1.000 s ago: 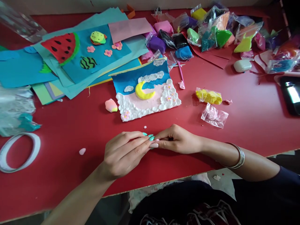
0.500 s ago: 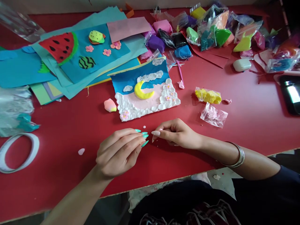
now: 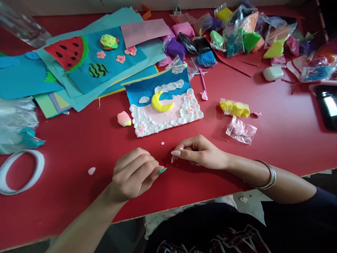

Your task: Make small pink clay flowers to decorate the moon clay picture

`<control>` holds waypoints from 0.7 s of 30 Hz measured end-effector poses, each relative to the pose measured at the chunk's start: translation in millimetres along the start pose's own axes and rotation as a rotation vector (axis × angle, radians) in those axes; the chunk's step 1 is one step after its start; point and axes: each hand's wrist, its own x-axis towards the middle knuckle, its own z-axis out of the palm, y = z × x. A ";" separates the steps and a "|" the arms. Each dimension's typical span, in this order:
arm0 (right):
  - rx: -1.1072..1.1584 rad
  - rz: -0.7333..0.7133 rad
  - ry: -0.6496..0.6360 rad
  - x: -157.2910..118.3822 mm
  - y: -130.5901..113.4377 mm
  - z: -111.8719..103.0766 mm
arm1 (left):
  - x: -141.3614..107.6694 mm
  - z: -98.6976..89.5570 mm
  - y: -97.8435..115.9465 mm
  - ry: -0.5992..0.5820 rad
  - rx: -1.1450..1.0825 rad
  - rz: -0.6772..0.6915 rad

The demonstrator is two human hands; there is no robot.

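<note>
Right-hand grip [image 3: 202, 153] on a small pink clay piece [image 3: 181, 149], barely visible.

A red table [image 3: 63, 140] spreads beneath the right hand [image 3: 201, 153]; beyond it runs a pale wall [image 3: 79, 7], and soft light brightens the table rightward.

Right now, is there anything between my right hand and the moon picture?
Nothing visible: only red tabletop shows between your right hand and the moon picture. One small pale bit lies left of that path.
</note>
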 end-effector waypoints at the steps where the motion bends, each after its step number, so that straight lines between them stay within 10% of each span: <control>1: -0.002 -0.001 -0.004 -0.1 0.0 0.0 | -0.8 0.1 -0.3 0.003 -0.012 -0.002; 21: -0.017 -0.023 -0.012 -0.1 1.1 -0.3 | 0.9 -2.2 0.0 0.031 0.110 -0.023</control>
